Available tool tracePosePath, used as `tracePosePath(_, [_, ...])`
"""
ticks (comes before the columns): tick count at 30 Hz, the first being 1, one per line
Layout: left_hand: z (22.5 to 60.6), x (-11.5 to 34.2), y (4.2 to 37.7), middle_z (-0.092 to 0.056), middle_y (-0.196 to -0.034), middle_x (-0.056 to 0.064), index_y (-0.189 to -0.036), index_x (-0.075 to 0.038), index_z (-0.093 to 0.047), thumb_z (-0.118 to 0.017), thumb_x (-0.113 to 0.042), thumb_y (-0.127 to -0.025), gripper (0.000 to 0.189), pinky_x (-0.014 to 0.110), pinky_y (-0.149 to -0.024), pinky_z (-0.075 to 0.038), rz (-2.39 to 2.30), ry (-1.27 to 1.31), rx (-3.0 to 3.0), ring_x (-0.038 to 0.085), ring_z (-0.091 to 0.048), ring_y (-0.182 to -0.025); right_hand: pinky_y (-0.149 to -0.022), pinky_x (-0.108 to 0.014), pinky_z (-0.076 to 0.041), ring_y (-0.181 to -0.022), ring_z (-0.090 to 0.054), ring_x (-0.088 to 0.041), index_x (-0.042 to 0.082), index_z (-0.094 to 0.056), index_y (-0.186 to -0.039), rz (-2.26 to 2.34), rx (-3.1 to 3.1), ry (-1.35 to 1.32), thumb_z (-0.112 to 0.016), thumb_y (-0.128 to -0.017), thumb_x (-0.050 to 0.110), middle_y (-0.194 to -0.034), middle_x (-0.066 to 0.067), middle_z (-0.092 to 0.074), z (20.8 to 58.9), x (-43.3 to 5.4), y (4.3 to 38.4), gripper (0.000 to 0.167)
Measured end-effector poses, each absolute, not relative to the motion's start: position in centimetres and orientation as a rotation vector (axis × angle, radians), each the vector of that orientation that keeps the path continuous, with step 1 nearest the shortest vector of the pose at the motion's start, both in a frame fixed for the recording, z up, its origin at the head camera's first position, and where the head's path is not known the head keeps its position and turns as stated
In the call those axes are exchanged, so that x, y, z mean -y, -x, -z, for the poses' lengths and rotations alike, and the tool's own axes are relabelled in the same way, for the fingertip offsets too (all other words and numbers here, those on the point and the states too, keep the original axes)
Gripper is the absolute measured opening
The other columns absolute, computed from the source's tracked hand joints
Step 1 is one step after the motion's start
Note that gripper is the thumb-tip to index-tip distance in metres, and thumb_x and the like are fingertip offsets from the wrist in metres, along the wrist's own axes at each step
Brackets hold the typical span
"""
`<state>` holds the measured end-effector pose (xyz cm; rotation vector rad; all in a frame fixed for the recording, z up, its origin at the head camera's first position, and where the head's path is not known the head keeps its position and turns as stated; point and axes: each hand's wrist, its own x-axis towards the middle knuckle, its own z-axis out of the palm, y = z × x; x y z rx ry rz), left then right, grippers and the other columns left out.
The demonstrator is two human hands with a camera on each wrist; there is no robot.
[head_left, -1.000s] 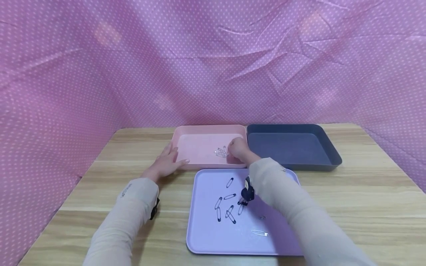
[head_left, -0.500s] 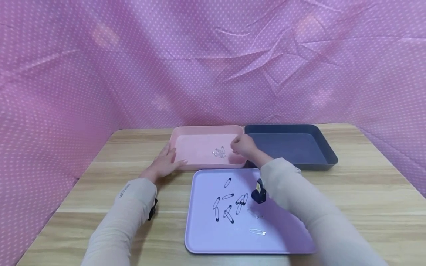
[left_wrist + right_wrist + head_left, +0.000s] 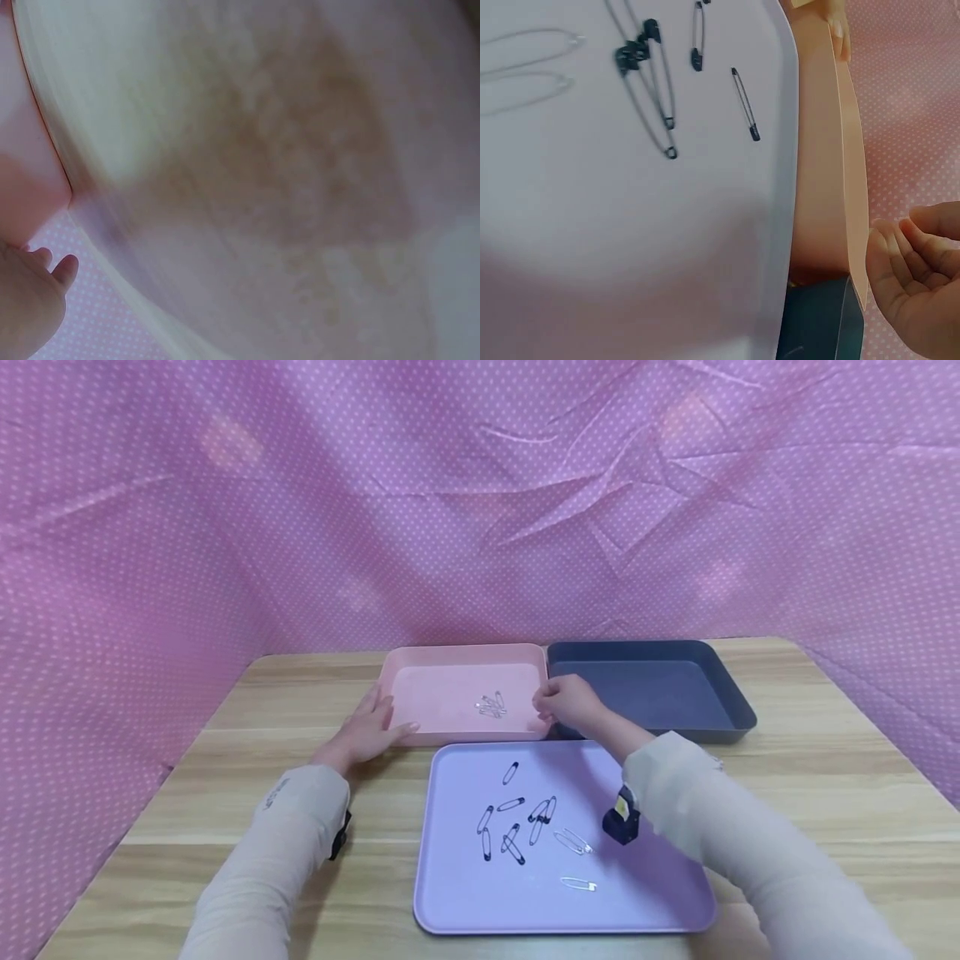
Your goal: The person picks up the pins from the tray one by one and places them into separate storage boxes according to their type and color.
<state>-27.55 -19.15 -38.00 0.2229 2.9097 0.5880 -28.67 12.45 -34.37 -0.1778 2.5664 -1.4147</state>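
My left hand (image 3: 365, 728) rests with fingers spread against the left rim and front corner of the pink tray (image 3: 442, 677). Silver safety pins (image 3: 491, 705) lie bunched inside that tray, right of its middle. My right hand (image 3: 570, 702) hovers over the seam between the pink tray and the dark grey tray (image 3: 652, 693). In the right wrist view its fingers (image 3: 919, 266) are loosely curled, with no pin visible between them. Closer to me, a lilac tray (image 3: 465, 902) bears several black safety pins (image 3: 512, 843) and 3 silver safety pins (image 3: 578, 884).
Both deeper trays stand side by side at the back of the wooden table (image 3: 247, 752), behind the lilac one. A pink dotted cloth (image 3: 480, 527) hangs behind and along the sides. The left wrist view is mostly blurred.
My right hand has drawn back to the right, away from the silver pins in the pink tray, which stay there. More silver pins on the lilac tray show now. The left hand has stayed put.
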Motion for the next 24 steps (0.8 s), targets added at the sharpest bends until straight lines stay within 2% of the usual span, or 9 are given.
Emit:
tracePosePath(6, [37.8, 19.1, 27.4, 0.010, -0.142, 0.017, -0.136, 0.001, -0.016, -0.036, -0.065, -0.078, 0.089, 0.054, -0.098, -0.006, -0.575, -0.224, -2.909, 0.033, 0.005, -0.128, -0.068, -0.028, -0.049, -0.074, -0.057, -0.018, -0.004, -0.058, -0.090, 1.424, -2.519, 0.207, -0.055, -0.083, 0.006, -0.086, -0.015, -0.058, 34.3, -13.4, 27.2, 0.013])
tracePosePath(16, [37.8, 19.1, 27.4, 0.010, -0.142, 0.015, -0.136, 0.000, -0.016, -0.037, -0.062, -0.080, 0.087, 0.053, -0.099, -0.005, -0.581, -0.212, -2.912, 0.031, 0.006, -0.128, -0.065, -0.029, -0.046, -0.068, -0.052, -0.017, -0.005, -0.059, -0.088, 1.385, -2.485, 0.302, -0.055, -0.080, 0.003, -0.070, -0.008, -0.056, 35.0, -14.5, 24.8, 0.012])
tracePosePath(24, [37.9, 19.2, 27.3, 0.007, -0.141, 0.019, -0.136, 0.003, -0.015, -0.035, -0.065, -0.079, 0.090, 0.054, -0.098, -0.007, -0.548, -0.284, -2.944, 0.033, 0.005, -0.128, -0.066, -0.030, -0.049, -0.068, -0.053, -0.017, -0.007, -0.059, -0.090, 1.374, -2.433, 0.329, -0.055, -0.081, 0.003, -0.075, -0.010, -0.057, 35.3, -15.5, 23.3, 0.015])
